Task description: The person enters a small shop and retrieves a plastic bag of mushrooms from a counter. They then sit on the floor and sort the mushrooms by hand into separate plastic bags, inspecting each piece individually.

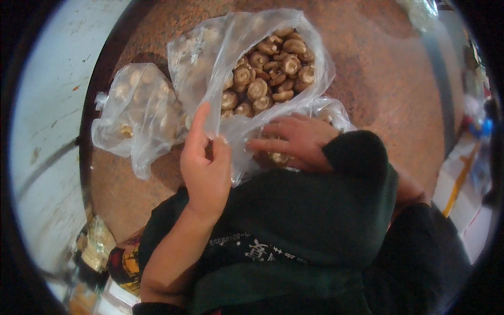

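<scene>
A large clear plastic bag (226, 51) lies with its mouth spread, showing many brown shiitake mushrooms (258, 88) inside, several with stems up. My left hand (206, 165) is at the bag's near left rim, with the plastic caught at its thumb and index finger. On the near side of the bag, my right hand (299, 138) lies palm down with its fingers apart. Beneath its fingers a few pale mushrooms (279, 157) show, partly hidden by the hand and plastic. More crumpled plastic (330, 110) sits just beyond the right hand.
A second, smaller plastic bag (138, 106) of mushrooms stands at the left. All rest on a reddish-brown speckled stone tabletop (378, 78). A pale, stained surface (55, 98) runs along the left. White boxes (458, 185) stand at the right. My dark apron (283, 220) bears writing.
</scene>
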Tool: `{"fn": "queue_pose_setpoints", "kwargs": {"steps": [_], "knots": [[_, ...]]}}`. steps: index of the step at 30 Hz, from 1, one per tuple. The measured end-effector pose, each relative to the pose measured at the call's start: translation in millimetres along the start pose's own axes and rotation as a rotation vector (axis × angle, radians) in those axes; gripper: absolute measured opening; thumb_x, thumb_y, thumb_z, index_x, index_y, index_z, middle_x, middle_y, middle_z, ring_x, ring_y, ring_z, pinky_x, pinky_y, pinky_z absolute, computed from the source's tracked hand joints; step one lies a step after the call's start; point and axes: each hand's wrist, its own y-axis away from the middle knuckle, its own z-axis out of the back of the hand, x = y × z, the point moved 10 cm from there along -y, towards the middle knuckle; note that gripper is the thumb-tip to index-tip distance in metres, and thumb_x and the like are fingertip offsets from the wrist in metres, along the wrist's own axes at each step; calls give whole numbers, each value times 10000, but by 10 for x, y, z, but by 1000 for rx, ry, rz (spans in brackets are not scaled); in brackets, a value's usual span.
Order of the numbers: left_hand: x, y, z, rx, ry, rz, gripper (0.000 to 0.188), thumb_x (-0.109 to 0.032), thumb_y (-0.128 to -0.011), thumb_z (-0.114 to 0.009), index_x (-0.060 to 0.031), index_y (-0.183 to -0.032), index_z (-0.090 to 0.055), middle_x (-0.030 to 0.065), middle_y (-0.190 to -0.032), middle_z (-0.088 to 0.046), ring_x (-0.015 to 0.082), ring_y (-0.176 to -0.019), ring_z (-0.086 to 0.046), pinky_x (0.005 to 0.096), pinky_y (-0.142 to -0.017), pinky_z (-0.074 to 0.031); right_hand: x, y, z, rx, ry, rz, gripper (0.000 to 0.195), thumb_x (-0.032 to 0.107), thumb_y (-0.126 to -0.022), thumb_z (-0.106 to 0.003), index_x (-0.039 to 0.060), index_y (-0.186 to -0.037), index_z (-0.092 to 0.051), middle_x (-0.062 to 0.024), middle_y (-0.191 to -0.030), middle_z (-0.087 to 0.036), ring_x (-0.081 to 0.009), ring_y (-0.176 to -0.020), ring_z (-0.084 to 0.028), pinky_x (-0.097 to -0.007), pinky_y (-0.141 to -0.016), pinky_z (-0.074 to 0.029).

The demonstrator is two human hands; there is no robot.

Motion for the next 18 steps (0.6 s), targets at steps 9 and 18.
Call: {"fn": "queue_pose_setpoints", "kwargs": {"steps": [9,18], "knots": [[4,232,30,47,-62,-9,581,112,-907,-475,19,-1477,-413,33,-1068,-623,47,-856,-554,186,-750,-443,-542,-583,474,-225,-151,3,192,1,-841,-620,51,-1012,-693,-143,-1007,-683,-355,-906,-662,-443,-819,-534],[149,244,68,-15,-38,-19,589,118,-906,-482,-19,-1477,-436,-11,-939,-577,33,-783,-503,177,-695,-418,-641,-1473,-951,160,353,58,244,131,-855,-599,93,-1079,-691,-148,-1085,-695,-315,-1083,-657,-434,-825,-540]]}}
